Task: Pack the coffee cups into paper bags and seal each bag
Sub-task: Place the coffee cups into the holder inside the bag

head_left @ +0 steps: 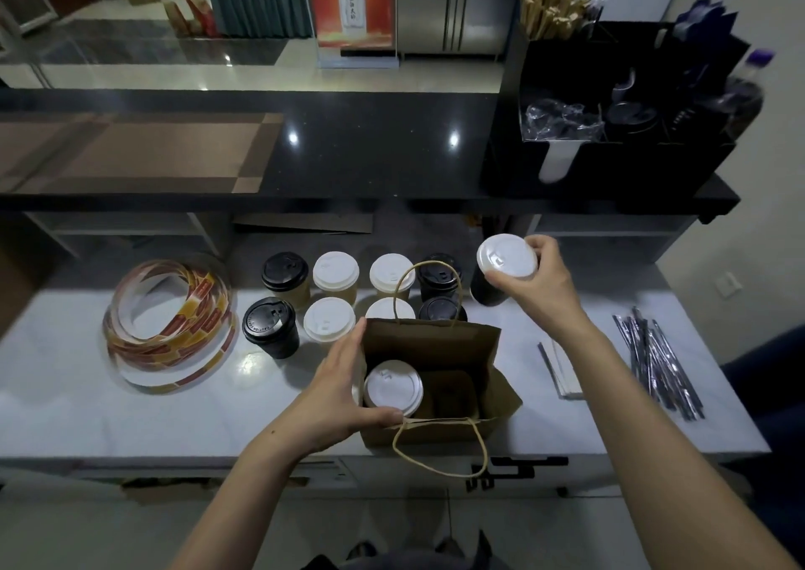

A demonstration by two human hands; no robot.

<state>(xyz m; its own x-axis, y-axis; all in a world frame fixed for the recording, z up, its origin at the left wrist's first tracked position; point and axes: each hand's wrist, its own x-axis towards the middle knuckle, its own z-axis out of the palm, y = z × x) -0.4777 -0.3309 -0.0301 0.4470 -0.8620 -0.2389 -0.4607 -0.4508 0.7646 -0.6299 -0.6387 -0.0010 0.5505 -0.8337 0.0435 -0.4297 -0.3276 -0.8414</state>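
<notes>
White smooth counter (109, 408) runs under both hands, below a dark shiny shelf (370, 147).

On the counter stands a brown paper bag (431, 343), open at the top, with thin twisted string handles. It sits between the two hands. Inside, on the side by the left hand (344, 391), is a cup with a round white plastic lid (393, 389). The left hand is spread wide, with flat fingers against the bag's side and the thumb along its near rim.

The right hand (540, 286) is raised beyond the bag. Its fingers curl round the white lid of a black cup (505, 264) and grip it.

Past the left hand's fingertips stand two rows of paper cups (335, 273), some with black lids and some with white. One black lid (268, 321) has raised letters, too small to read.

Far out past the left hand lies a loose coil of red and yellow sticker tape (170, 325). Its print cannot be read. Out past the right hand lie long shiny silver sticks (657, 360).

Far beyond the right hand, a black box (610, 169) holds lids and brown paper sticks (549, 7).
</notes>
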